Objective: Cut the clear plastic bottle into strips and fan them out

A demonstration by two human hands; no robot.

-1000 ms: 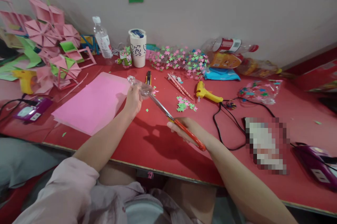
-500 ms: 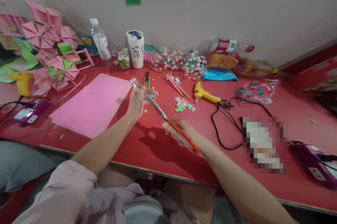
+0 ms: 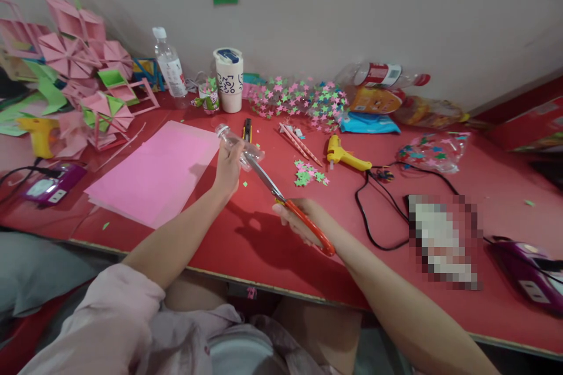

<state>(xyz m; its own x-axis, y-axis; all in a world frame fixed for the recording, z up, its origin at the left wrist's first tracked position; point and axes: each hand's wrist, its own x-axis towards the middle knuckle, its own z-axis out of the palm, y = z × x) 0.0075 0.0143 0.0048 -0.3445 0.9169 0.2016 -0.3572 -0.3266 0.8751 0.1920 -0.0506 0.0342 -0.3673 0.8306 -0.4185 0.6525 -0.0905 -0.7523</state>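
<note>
L hand (image 3: pixel 229 165) has its grip closed round a clear bottle piece (image 3: pixel 240 145), held up over the tabletop (image 3: pixel 272 257) approx mid-way, a bit toward the back edge. R hand (image 3: pixel 303 221) has its grip closed on the orange handles of the scissors (image 3: pixel 288 203); blades point up-left w/ tips touching the bottle piece. Can't tell if blades are apart or together.

Pink sheet (image 3: pixel 156 172) lies flat just left of L hand. Behind the hands: a cutter (image 3: pixel 247 129) and a white cup (image 3: pixel 230 80) by the back edge, water bottle (image 3: pixel 169 70) left of the cup. Paper stars (image 3: pixel 303 99) heaped along the back edge, a few more (image 3: pixel 310 174) just right of the scissors. Yellow glue gun (image 3: pixel 345 155) right of those, black cord (image 3: pixel 373 210) trailing toward the front. Pink paper models (image 3: pixel 83 70) piled at back-left corner. Purple power strip (image 3: pixel 50 184) near left edge, another (image 3: pixel 528 272) near right edge.
</note>
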